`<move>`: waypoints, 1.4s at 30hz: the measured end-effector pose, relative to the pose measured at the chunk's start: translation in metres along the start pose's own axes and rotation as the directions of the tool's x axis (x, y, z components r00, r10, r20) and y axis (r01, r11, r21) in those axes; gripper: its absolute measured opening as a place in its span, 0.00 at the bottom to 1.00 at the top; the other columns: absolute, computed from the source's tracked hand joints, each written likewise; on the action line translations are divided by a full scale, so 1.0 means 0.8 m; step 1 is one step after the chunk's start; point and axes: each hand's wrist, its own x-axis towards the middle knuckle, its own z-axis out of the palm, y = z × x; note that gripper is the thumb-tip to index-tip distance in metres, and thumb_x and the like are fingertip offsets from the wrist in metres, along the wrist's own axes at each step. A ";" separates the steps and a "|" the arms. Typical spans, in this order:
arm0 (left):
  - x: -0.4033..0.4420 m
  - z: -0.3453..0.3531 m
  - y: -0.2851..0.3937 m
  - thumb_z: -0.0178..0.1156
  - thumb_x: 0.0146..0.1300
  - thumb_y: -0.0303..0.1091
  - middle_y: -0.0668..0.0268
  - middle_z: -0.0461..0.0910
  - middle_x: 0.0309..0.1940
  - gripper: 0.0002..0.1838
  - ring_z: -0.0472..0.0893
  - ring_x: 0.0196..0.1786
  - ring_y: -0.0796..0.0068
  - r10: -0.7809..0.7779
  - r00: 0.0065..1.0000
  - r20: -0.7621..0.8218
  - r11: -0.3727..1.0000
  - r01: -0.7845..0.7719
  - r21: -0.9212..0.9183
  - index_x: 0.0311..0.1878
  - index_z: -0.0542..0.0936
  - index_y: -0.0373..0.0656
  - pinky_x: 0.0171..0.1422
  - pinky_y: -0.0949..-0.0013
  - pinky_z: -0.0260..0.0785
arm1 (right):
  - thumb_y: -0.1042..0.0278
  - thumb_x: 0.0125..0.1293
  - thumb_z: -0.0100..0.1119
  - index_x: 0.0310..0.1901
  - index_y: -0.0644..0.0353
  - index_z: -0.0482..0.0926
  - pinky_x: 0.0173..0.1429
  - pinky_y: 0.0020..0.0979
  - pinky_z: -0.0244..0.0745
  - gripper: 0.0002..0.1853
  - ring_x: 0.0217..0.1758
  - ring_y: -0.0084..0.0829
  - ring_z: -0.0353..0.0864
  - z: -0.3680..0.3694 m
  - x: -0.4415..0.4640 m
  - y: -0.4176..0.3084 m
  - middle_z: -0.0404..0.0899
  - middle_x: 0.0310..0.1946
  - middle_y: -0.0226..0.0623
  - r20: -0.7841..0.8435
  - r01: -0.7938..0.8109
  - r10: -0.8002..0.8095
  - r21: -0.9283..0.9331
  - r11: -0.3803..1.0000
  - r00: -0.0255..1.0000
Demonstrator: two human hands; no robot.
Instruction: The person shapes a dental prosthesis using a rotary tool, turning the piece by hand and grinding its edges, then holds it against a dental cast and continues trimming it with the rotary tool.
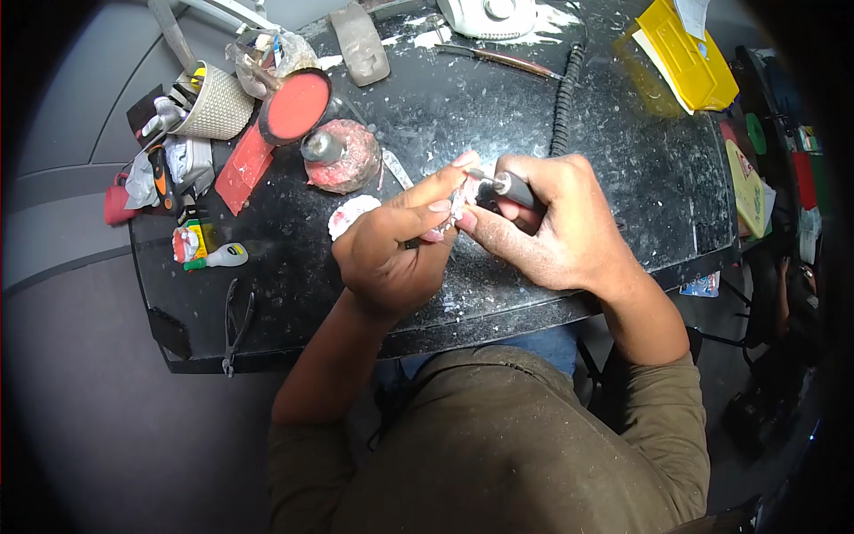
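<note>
My right hand [569, 222] is closed around the dark handle of a rotary handpiece [518, 190]. Its metal bur [479, 175] points left and meets, or comes very close to, a small whitish-pink piece that looks like a denture [459, 199]. That piece is pinched in the fingers of my left hand [391, 249], which cover much of it. My right thumb rests against its lower side. White dust coats my right hand. Just left of my left hand lies a white plaster-like piece with pink on it [353, 216].
A wax-spattered round vessel [341, 160], a round pink dish [298, 107] and a pink sheet [244, 167] stand left. Nearby are a tool basket [218, 105], a small bottle [227, 255] and pliers [235, 329]. Behind lie a coiled cord [564, 107] and a yellow tray [689, 58].
</note>
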 end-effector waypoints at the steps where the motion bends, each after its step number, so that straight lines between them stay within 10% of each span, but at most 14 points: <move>1: -0.001 0.001 -0.001 0.63 0.70 0.13 0.24 0.84 0.50 0.08 0.90 0.57 0.42 0.001 1.000 0.000 1.000 -0.001 -0.002 0.45 0.73 0.31 0.56 0.57 0.88 | 0.52 0.67 0.75 0.19 0.59 0.75 0.24 0.37 0.68 0.26 0.15 0.40 0.75 -0.002 0.000 -0.001 0.71 0.12 0.37 -0.005 -0.024 0.024 -0.011 1.000 1.000; 21: -0.004 0.003 -0.011 0.65 0.70 0.14 0.26 0.84 0.53 0.11 0.90 0.58 0.42 0.019 1.000 0.023 0.997 -0.021 0.070 0.43 0.70 0.31 0.57 0.59 0.87 | 0.49 0.65 0.74 0.16 0.59 0.73 0.25 0.38 0.70 0.28 0.15 0.41 0.76 0.000 -0.002 0.008 0.73 0.12 0.40 -0.014 -0.103 0.102 -0.078 0.992 0.995; 25: -0.008 0.007 -0.010 0.64 0.71 0.14 0.29 0.86 0.52 0.10 0.93 0.51 0.50 -0.036 0.999 -0.018 0.999 0.037 0.028 0.45 0.71 0.31 0.54 0.62 0.88 | 0.55 0.65 0.75 0.18 0.58 0.74 0.23 0.36 0.67 0.25 0.14 0.33 0.74 -0.003 -0.004 0.012 0.72 0.11 0.37 0.082 0.102 -0.101 -0.009 0.995 0.992; 28: -0.003 -0.002 0.005 0.62 0.76 0.17 0.38 0.88 0.46 0.09 0.92 0.44 0.58 -0.479 0.874 0.083 0.794 0.472 -0.384 0.50 0.71 0.36 0.44 0.60 0.88 | 0.64 0.65 0.76 0.26 0.58 0.79 0.24 0.27 0.61 0.15 0.18 0.16 0.68 -0.014 0.000 0.025 0.70 0.14 0.24 -0.094 0.085 -0.070 0.158 0.984 0.993; 37: -0.003 -0.012 -0.005 0.60 0.82 0.31 0.47 0.87 0.38 0.12 0.89 0.33 0.61 -0.544 0.748 0.380 0.321 0.604 -0.729 0.58 0.70 0.38 0.31 0.69 0.82 | 0.70 0.66 0.75 0.41 0.62 0.88 0.29 0.23 0.70 0.07 0.26 0.15 0.78 0.000 0.000 0.025 0.85 0.26 0.30 -0.124 0.214 -0.185 0.292 0.932 0.975; 42: 0.000 -0.007 -0.004 0.64 0.79 0.29 0.53 0.87 0.50 0.09 0.86 0.52 0.72 -0.536 0.808 0.246 0.507 0.541 -0.671 0.54 0.78 0.33 0.57 0.69 0.79 | 0.72 0.64 0.78 0.43 0.65 0.88 0.31 0.23 0.76 0.10 0.31 0.20 0.86 -0.009 -0.001 0.027 0.89 0.31 0.36 -0.122 0.246 -0.232 0.122 0.961 0.965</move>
